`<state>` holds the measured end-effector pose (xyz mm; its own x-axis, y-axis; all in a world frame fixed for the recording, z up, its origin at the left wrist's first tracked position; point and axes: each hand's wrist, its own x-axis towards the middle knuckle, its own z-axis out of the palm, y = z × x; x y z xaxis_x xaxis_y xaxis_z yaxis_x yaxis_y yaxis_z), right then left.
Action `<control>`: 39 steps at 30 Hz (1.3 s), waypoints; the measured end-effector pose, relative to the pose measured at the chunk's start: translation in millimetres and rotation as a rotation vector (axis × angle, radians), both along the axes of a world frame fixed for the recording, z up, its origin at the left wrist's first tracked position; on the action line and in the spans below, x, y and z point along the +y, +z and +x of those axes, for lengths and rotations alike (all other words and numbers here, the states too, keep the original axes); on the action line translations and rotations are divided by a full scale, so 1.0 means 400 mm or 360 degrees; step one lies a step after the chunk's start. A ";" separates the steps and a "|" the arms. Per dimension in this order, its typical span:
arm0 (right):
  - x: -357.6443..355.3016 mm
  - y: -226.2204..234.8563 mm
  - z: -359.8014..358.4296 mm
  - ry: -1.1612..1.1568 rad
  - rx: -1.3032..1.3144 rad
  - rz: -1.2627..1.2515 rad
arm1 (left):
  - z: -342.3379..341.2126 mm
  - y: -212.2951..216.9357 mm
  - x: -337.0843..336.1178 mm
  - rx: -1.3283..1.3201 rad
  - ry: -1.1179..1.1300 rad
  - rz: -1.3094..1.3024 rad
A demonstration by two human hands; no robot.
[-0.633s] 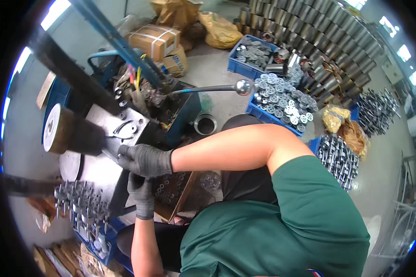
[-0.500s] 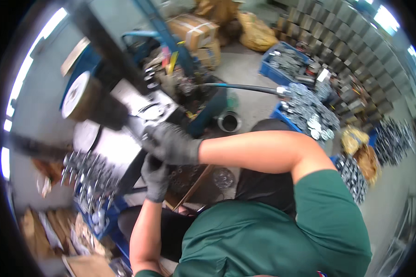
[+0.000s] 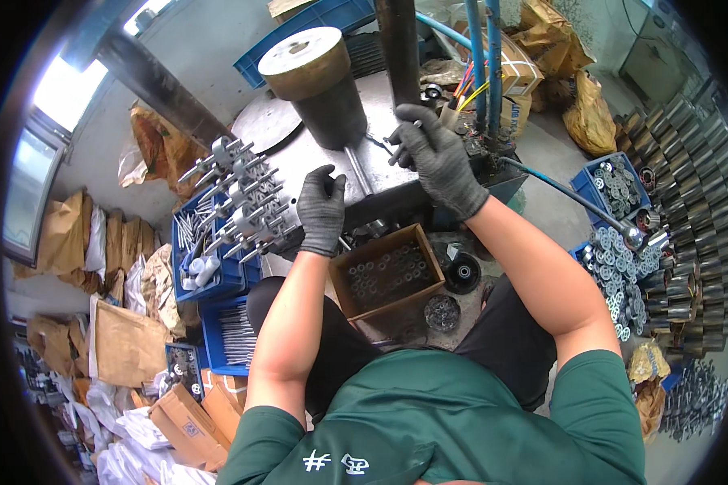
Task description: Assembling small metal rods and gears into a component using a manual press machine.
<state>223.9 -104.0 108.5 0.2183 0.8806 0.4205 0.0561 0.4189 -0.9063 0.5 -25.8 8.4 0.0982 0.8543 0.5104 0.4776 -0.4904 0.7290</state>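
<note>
Both my hands wear dark grey gloves and are at the front of a steel press table (image 3: 372, 97). My left hand (image 3: 322, 212) is raised at the table's near edge, thumb and fingers apart, with nothing visible between them. Right of it, a slim bright metal shaft (image 3: 359, 171) slants beneath the thick dark press ram (image 3: 332, 105). My right hand (image 3: 438, 166) is above the table's right part, its fingers curled closed around a small dark metal piece whose kind I cannot make out. Left of my left hand, several shafts with round discs (image 3: 247, 194) are stacked in rows.
Below the table is a cardboard box (image 3: 387, 310) with small rings. Blue bins at left hold metal rods (image 3: 236, 335). At right, a blue bin (image 3: 597, 212) contains grey discs, beside a wall of stacked metal cylinders (image 3: 696, 234). A blue-and-black bar (image 3: 570, 192) juts out right of the table.
My hands were close together near the ram; now they are apart, the right one farther right. The whole view has swung, and its earlier blur is gone.
</note>
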 end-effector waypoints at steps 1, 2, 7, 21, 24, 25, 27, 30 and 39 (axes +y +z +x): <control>0.020 -0.024 -0.002 0.0034 -0.0132 -0.0282 | -0.013 -0.001 0.008 0.0067 0.0056 -0.0109; 0.048 -0.055 -0.004 0.0070 -0.0264 -0.0565 | -0.019 -0.004 0.019 0.0072 0.0068 -0.0121; 0.122 -0.134 0.000 0.0051 -0.0238 -0.0530 | -0.007 -0.004 0.038 0.0515 0.0294 0.0093; -0.301 -0.183 0.543 0.0764 -0.2220 -0.1676 | -0.020 -0.059 0.053 0.0448 0.0111 0.0061; -0.603 -0.368 1.007 0.0341 -0.2156 -0.2147 | 0.052 -0.111 0.090 0.0407 -0.0013 0.0278; -0.571 -0.313 0.945 0.0057 -0.1668 -0.2324 | -0.028 -0.067 0.059 0.0489 0.0117 0.0034; -0.832 -0.332 1.217 -0.0205 -0.2000 -0.2237 | 0.074 -0.078 0.055 0.0225 -0.0035 -0.0128; -0.827 -0.356 1.221 -0.0298 -0.2108 -0.2452 | -0.010 -0.065 0.069 0.0311 0.0094 -0.0144; -0.858 -0.455 1.284 -0.1243 -0.1698 -0.2507 | 0.019 -0.054 0.053 0.0710 0.0363 -0.0015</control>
<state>737.6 -447.3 -73.3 0.8814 0.3968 -0.2563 0.4361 -0.8920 0.1186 8.2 -4.7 -13.1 0.1151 0.8838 0.4534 0.8382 -0.3314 0.4332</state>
